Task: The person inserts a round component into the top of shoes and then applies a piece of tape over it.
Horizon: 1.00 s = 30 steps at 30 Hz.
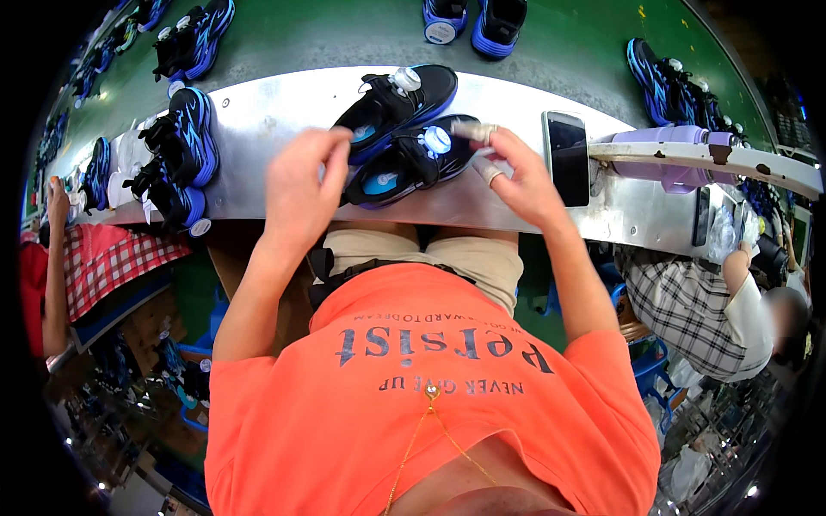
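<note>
A pair of black sneakers with blue soles lies side by side on the metal bench edge in front of me, toes to the upper right. The far sneaker (379, 107) has a white round dial on its tongue; the near sneaker (404, 172) has a similar dial that looks bright blue-white. At the heel end, my left hand (303, 181) has its thumb and forefinger close together by the far sneaker's collar; blur hides whether they grip it. Over the near sneaker's toe is my right hand (520, 176), fingers apart, with pale wraps on some fingers.
A phone (568, 159) lies right of the sneakers, beside a white metal bar (714, 159) and a lilac object (667, 142). More sneakers (185, 146) stand at the left and along the green surface (327, 34) beyond. People sit at both sides, one in a plaid garment (688, 301).
</note>
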{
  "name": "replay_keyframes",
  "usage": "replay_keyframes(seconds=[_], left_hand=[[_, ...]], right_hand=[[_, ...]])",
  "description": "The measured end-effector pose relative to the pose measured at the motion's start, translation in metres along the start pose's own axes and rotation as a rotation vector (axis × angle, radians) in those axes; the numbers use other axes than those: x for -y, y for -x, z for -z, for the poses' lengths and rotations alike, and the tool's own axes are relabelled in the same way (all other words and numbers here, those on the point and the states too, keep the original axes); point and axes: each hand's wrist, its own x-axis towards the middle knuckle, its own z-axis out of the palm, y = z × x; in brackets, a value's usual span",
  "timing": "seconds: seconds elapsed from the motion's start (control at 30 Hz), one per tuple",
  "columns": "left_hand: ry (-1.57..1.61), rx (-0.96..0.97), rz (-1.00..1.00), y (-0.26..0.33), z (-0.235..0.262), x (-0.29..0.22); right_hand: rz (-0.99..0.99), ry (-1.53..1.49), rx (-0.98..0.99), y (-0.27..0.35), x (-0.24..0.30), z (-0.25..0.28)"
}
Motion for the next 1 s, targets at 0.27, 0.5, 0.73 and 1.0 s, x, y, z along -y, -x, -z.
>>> replay_keyframes(seconds=[0.27,0.5,0.73,1.0], left_hand=[[-0.007,-0.012,-0.097,-0.003,-0.06,0.002],[0.077,-0.126,-0.036,-0.007,-0.071,0.008],[0.144,-0.176,-0.036,-0.004,-0.078,0.003],[0.489,-0.042,0.24,-0.004,-0.071,0.004]], right_hand=[[0.146,-0.042,0.249,-0.053,0.006,-0.004],[0.29,0.483,0.279,-0.033,0.027,-0.003],[0.152,0.289,0.294,-0.047,0.028,-0.004],[0.216,0.533,0.261,-0.037,0.038,-0.01]])
